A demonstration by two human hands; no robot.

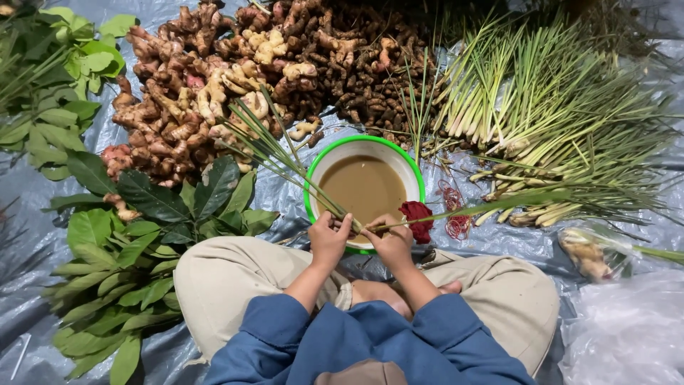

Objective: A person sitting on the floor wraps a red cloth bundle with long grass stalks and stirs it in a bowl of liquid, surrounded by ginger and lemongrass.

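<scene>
Pinching lemongrass stalks [285,153] over the near rim of a green-rimmed bowl [365,187] of brown water, the left hand [329,239] has its grip pressed together on them; the right hand [390,242] pinches another stalk [491,203] (leaves trail right). Ginger [206,85] lies beyond, leaves [121,271] left.
</scene>
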